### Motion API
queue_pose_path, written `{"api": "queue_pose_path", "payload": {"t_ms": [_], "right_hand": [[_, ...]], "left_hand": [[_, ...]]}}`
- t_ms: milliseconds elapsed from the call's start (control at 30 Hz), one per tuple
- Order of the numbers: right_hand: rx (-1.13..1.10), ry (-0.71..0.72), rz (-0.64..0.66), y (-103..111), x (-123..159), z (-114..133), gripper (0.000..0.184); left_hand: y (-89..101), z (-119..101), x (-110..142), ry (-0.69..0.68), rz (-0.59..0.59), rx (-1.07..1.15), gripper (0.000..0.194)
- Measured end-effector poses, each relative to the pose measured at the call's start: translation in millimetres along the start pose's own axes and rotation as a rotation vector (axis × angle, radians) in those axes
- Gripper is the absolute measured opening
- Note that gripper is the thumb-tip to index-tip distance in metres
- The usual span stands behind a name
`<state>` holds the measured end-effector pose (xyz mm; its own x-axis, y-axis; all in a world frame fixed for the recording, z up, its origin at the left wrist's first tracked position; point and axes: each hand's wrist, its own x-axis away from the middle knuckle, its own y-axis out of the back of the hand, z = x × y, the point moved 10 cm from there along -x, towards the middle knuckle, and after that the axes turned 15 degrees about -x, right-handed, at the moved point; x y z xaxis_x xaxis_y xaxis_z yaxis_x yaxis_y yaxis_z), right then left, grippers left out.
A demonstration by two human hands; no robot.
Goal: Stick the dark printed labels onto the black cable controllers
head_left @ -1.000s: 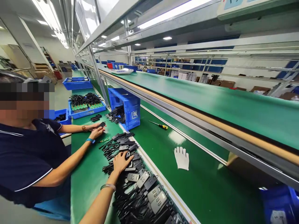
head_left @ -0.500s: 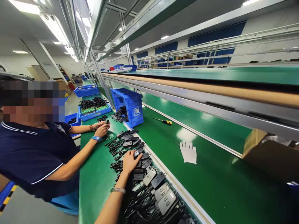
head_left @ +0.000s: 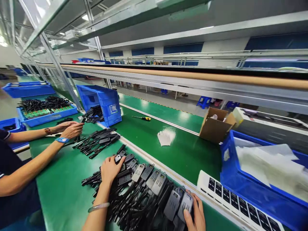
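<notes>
A pile of black plastic boxes with cables lies along the near edge of the green bench. My left hand, with a bangle at the wrist, curls over the pile's far end, its thumb and fingers about one small black box. At the near right end my right hand grips a greyish-black box, thumb on its face and fingers behind its edge. Some of the right fingers are hidden. A smaller group of cabled boxes sits farther off, apart from the pile.
A co-worker's hands hold a small dark part at left. A tipped blue crate, a screwdriver and a white glove lie beyond. Right stand a cardboard box, a blue bin and a white slotted strip.
The view has swung right, and my right hand has come into sight on a box. My left hand stays on the pile, now with a wider gap to the farther group.
</notes>
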<state>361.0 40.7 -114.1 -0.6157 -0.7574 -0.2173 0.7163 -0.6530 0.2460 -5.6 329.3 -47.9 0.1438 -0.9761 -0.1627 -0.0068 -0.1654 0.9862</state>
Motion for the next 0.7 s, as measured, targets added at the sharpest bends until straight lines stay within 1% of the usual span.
{"api": "queue_pose_path", "payload": {"t_ms": [133,200,267,333,400,533,600,633,700], "right_hand": [[-0.026,0.025,0.024,16,1,14,0.066],[0.031,0.063,0.063,19,-1,22,0.066],[0.108,0.137,0.121,19,-4,31,0.061],[0.179,0.188,0.145,27,-12,36,0.054],[0.263,0.185,0.112,49,-23,34,0.049],[0.500,0.115,0.049,111,-43,20,0.034],[0.626,0.070,0.041,138,-49,13,0.032],[0.685,0.052,0.054,148,-50,11,0.032],[0.795,0.033,0.116,157,-52,7,0.030]], "left_hand": [[6.9,6,26,0.040,-0.006,0.017,0.075],[9.7,8,36,0.055,-0.010,0.035,0.077],[11.3,10,42,0.058,-0.011,0.059,0.076],[11.9,10,44,0.050,-0.008,0.081,0.073],[12.2,9,45,0.035,-0.003,0.096,0.070],[14.5,8,46,-0.006,-0.009,0.117,0.063],[15.4,8,45,-0.024,-0.021,0.135,0.062],[15.5,8,44,-0.033,-0.027,0.149,0.062],[14.8,9,42,-0.050,-0.035,0.184,0.061]]}}
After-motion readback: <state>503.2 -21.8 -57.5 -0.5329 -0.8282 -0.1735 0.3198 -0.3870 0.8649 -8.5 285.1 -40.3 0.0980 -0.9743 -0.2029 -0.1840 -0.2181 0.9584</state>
